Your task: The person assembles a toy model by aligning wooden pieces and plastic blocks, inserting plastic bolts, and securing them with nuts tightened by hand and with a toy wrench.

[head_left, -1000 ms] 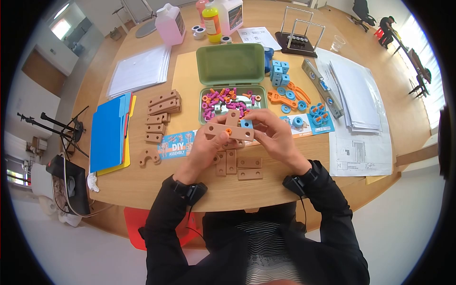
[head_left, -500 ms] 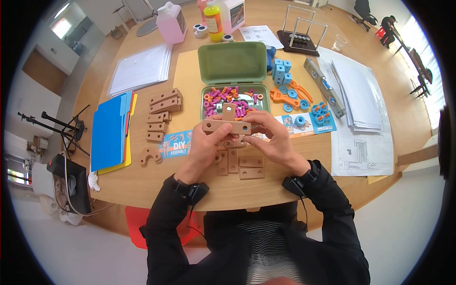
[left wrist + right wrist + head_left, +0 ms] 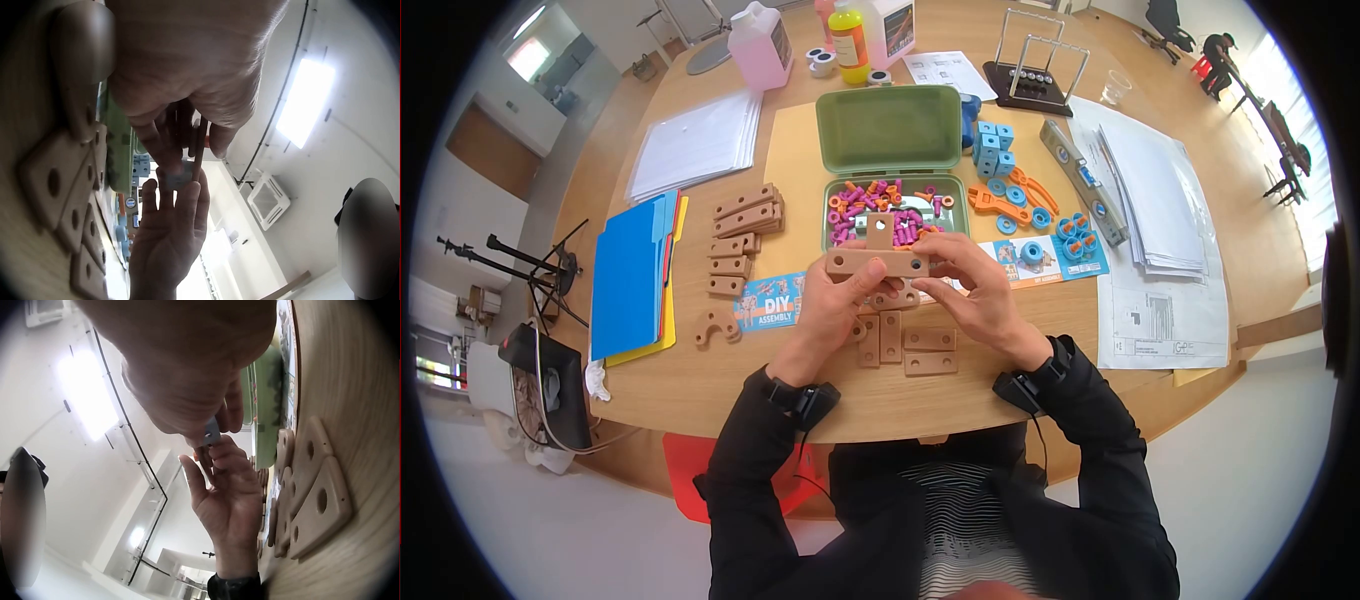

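Note:
In the head view my left hand (image 3: 830, 310) grips a brown perforated strip (image 3: 878, 264), its thumb pressed across the strip's middle. A second brown strip (image 3: 881, 231) stands up behind it, crossing it. My right hand (image 3: 978, 295) is at the right end, fingers and thumb pinching a small blue block (image 3: 212, 431), which shows in the right wrist view. The block lies behind the strip and is mostly hidden in the head view. Beyond the hands, the green box (image 3: 889, 130) stands with its lid up, holding purple and orange screws (image 3: 870, 205).
More brown strips (image 3: 745, 215) lie at left, with others (image 3: 930, 352) just below the hands. Blue blocks (image 3: 994, 150), orange tools (image 3: 1000, 205) and blue wheels (image 3: 1076, 238) are at right. A level (image 3: 1085, 182), papers (image 3: 1150, 200) and blue folders (image 3: 632, 280) flank them.
The strip has turned from slanted to nearly level. The orange screw head, seen earlier, is now under the left thumb, and the blue block has gone behind the strip.

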Demonstrator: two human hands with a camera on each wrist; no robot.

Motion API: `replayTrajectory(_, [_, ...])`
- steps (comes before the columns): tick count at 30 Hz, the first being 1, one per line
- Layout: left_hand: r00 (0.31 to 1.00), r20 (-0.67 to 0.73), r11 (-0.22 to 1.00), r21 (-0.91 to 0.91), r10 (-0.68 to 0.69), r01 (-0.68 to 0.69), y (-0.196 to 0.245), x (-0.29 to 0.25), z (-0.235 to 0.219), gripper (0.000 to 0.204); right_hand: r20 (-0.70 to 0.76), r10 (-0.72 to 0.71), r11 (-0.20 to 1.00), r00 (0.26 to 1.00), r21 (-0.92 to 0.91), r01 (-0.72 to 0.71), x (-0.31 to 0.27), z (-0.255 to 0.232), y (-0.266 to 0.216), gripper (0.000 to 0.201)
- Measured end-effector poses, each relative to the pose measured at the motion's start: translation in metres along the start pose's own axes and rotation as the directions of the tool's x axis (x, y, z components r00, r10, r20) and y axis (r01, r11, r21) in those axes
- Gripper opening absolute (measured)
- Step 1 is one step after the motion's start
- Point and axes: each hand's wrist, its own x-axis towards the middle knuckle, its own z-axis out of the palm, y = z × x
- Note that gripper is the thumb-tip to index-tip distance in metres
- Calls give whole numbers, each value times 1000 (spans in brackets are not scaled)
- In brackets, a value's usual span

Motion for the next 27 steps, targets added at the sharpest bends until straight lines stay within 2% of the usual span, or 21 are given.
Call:
replayTrajectory(2, [999,35,999,41,25,-27,-5,0,-3,47,-9,-5,1000,1000,-2,4,0,0,-3,42])
replayTrajectory(4, [999,50,975,220,21,-31,-10,-1,-8,47,-17,-9,1000,1000,-5,9,0,0,-3,42])
replayTrajectory(9, [1000,14,988,152,-17,14,-1,-2,12,42,-11,-108,990,994,-89,107,1,1,0,42])
replayTrajectory(10, [1000,13,994,107,-13,12,0,-2,13,41,-11,-108,990,994,-87,107,1,1,0,42])
replayTrajectory(14, [1000,5,994,110,-17,16,0,-3,12,40,18,-122,981,992,-150,123,1,0,1,44])
replayTrajectory(17, [999,8,992,116,-42,41,4,-4,14,42,25,-126,979,992,-161,128,1,0,1,45])
replayTrajectory(21, [1000,-7,986,169,-8,9,3,-4,12,43,43,-93,979,995,-177,99,-1,0,1,45])
replayTrajectory(27, [1000,-13,989,147,5,-3,-2,-2,10,39,-8,-117,973,993,-200,113,0,4,1,46])
